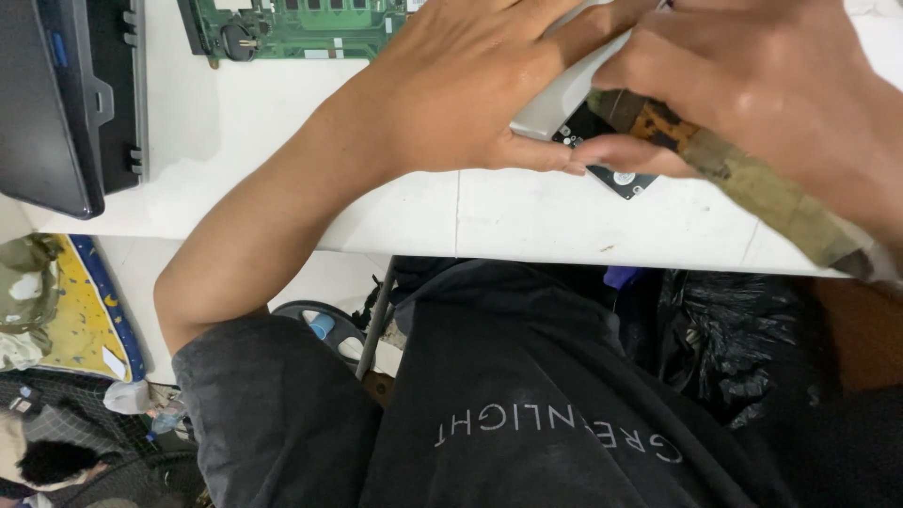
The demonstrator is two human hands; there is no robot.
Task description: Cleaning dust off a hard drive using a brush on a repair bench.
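Observation:
My left hand [461, 85] lies over a white flat casing [550, 103] on the white table [527, 216], and its thumb reaches to the edge of a small black drive board [621, 177]. My right hand [752, 75] comes in from the upper right and grips a tool with a worn brown-green handle [771, 198]. Its thumb presses on the same black board, and the two thumbs nearly meet there. The tool's tip is hidden under my fingers.
A green circuit board [292, 28] lies at the table's far edge. A black laptop shell [66, 94] sits at the left. Below the table edge are my dark shirt [527, 404], a black plastic bag [724, 339], and a yellow-blue mat [85, 310] on the floor.

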